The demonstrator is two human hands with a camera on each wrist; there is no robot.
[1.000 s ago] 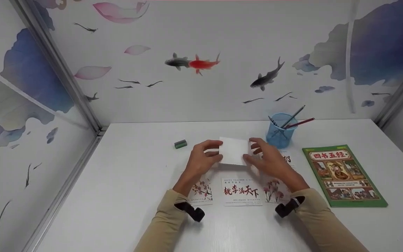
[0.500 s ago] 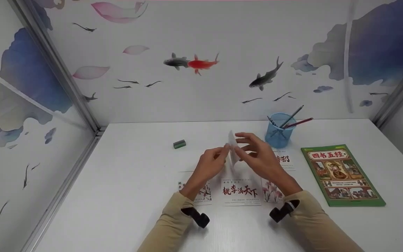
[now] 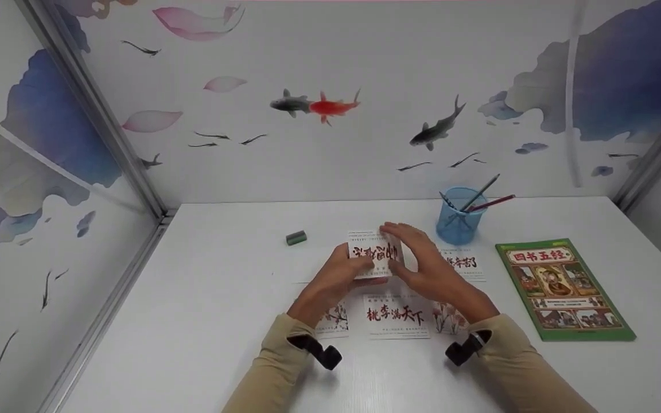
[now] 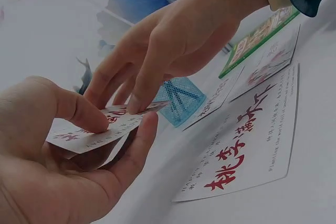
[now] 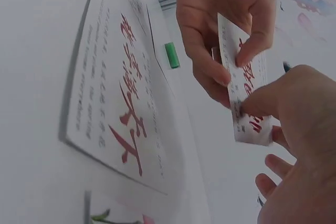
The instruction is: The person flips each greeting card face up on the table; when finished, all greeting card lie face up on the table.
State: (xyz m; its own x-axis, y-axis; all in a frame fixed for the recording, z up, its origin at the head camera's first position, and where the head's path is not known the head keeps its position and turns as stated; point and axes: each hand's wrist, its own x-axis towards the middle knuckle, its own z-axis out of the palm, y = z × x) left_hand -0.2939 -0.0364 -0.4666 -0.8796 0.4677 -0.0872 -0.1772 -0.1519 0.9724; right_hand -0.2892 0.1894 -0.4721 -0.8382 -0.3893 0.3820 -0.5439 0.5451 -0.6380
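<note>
Nearest the person, three printed cards are lying in a row on the desk, the middle card showing red calligraphy. Just beyond it, both hands are holding a small card above the desk. The left hand is pinching its left edge between thumb and curled fingers; the right hand is pinching the right edge, its fingers arching over the top.

A second ago this card was showing a blank white back; half a second ago it was standing edge-on; now its red-lettered face is turning up, so the flip looks nearly complete and the card seems ready to be laid down.

The left wrist view is showing the left thumb pressing on the card's face, hidden from the head view. The right wrist view is showing the eraser beyond the hands.

Farther back, a blue cup of pencils and a green book are sitting to the right.
</note>
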